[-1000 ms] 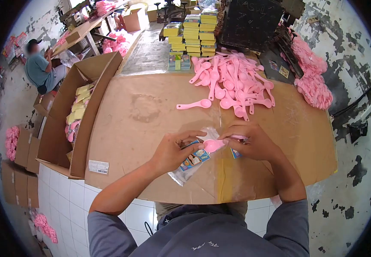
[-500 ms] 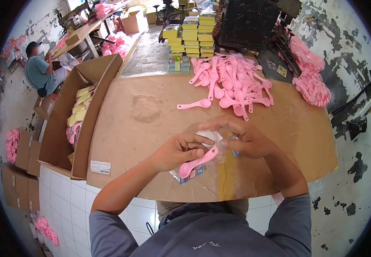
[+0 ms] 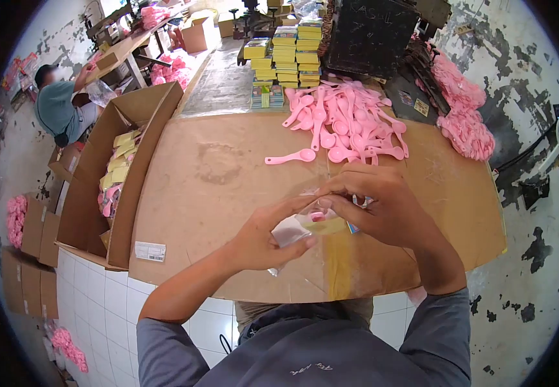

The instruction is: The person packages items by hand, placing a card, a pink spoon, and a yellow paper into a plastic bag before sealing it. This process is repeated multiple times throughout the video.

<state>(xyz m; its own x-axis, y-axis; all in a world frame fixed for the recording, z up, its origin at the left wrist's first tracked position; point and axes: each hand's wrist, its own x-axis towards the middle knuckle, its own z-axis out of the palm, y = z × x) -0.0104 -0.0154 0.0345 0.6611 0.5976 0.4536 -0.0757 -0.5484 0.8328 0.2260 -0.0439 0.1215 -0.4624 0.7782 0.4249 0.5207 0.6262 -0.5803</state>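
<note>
Between my two hands is a clear plastic bag (image 3: 292, 233). A pale yellow card (image 3: 328, 226) and a bit of a pink spoon (image 3: 318, 215) show through it; the rest of the spoon is hidden. My left hand (image 3: 269, 238) grips the bag's left side, its thumb lying along the lower edge. At the top edge, my right hand (image 3: 376, 200) pinches the plastic between thumb and fingers. A blue printed piece (image 3: 353, 228) peeks out below the right hand. Just beyond the hands, a lone pink measuring spoon (image 3: 290, 157) lies beside a heap of similar spoons (image 3: 350, 122).
A long cardboard box (image 3: 153, 168) with packed bags stands at the left. Stacks of yellow-edged cards (image 3: 286, 55) and a black box (image 3: 371, 39) are at the back. Pink bundles (image 3: 466, 132) sit at the right. A person (image 3: 60, 106) sits at far left.
The bag has been turned, so its yellow card shows and the spoon is mostly covered. My right hand has come down onto the bag's top edge. My left hand has shifted its grip.
</note>
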